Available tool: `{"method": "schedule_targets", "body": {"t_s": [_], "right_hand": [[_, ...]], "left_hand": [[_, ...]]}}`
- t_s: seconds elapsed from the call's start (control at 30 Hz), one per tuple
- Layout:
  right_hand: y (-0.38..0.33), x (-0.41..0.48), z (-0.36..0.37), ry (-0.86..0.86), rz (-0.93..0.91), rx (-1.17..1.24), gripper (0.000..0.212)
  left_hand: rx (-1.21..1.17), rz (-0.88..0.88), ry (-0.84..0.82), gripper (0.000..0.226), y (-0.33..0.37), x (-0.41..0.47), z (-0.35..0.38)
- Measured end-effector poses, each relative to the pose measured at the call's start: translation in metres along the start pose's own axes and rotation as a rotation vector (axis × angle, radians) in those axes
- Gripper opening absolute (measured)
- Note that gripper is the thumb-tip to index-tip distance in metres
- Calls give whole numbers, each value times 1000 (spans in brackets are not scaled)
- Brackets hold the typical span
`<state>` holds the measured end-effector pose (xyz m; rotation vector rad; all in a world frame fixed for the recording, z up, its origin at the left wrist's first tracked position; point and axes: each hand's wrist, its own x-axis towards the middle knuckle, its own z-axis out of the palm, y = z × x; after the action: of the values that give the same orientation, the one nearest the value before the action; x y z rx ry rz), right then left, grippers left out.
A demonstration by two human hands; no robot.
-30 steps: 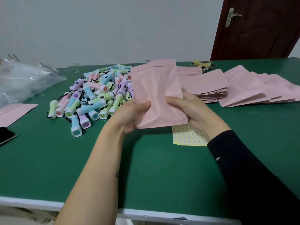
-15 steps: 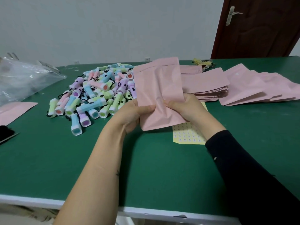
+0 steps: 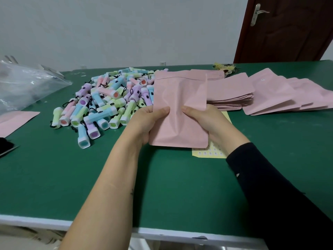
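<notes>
Above the green table [image 3: 54,177] I hold one pink zip pouch [image 3: 178,98] upright, its closed top edge away from me. My left hand [image 3: 146,121] pinches its left side, thumb on the front. My right hand [image 3: 205,118] pinches the right side the same way. The pouch front is creased between the two thumbs. A heap of small pastel flashlights [image 3: 108,103] with black cords lies just left of the pouch. What the pouch holds is hidden.
A stack of flat pink pouches [image 3: 230,94] lies behind my right hand, with more pouches fanned out [image 3: 281,94] to the right. A yellow sticker sheet [image 3: 210,152] lies under my right wrist. A clear plastic bag [image 3: 23,85] and another pink pouch [image 3: 12,121] are far left.
The pouch has turned from tilted to nearly upright and square to me. Both hands shifted slightly, thumbs now level on its front.
</notes>
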<state>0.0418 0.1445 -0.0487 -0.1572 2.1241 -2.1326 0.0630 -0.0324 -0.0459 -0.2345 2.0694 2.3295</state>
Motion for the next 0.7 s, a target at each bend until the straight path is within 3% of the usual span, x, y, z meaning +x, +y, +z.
{"method": "schedule_targets", "body": {"t_s": [0.1, 0.23, 0.53, 0.7], "right_hand": [[-1, -1, 1, 1, 14, 16, 18], [-2, -2, 0, -39, 27, 7, 14], [-2, -2, 3, -77, 51, 60, 13], [-4, -3, 1, -123, 49, 49, 9]], "left_hand": [[5, 3, 24, 4, 0, 0, 0], [-16, -13, -5, 16, 1, -2, 1], [-22, -15, 67, 20, 1, -3, 2], [-41, -25, 29, 29, 3, -4, -1]]}}
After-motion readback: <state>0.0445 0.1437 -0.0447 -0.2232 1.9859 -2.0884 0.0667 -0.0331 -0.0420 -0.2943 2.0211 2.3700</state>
